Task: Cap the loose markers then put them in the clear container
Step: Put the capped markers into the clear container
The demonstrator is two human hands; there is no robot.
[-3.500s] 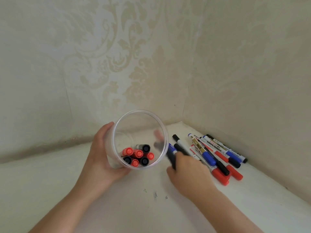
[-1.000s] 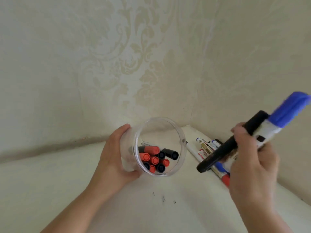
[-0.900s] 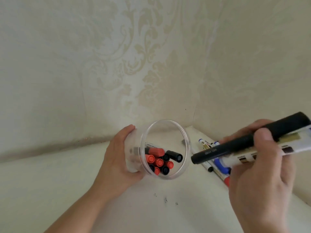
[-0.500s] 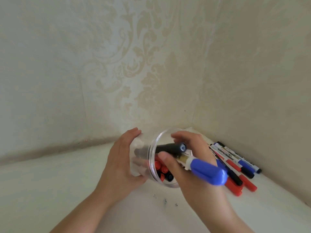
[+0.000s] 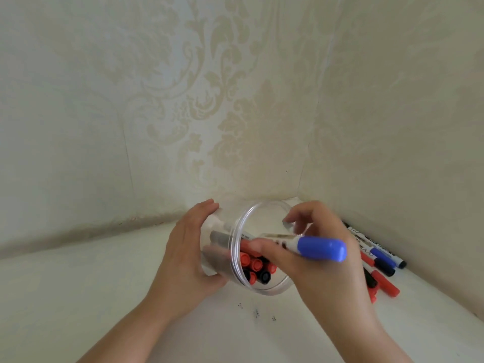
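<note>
**Blue marker at the container's mouth**

Head view: the right hand (image 5: 322,260) pinches a blue-capped marker (image 5: 311,248), its barrel end inside the tilted clear container (image 5: 272,290), which the left hand (image 5: 188,255) grips. Red- and black-capped markers (image 5: 255,267) lie inside. More markers (image 5: 379,260) lie right. Labels unreadable.

Hands: two (image 5: 188,258). Clear container (image 5: 258,290): one. Blue-capped marker (image 5: 320,248) held: one. Loose markers (image 5: 382,271), markers inside: count unclear.

Damask-patterned wallpaper (image 5: 209,100), ink-specked white tabletop (image 5: 78,284).
</note>
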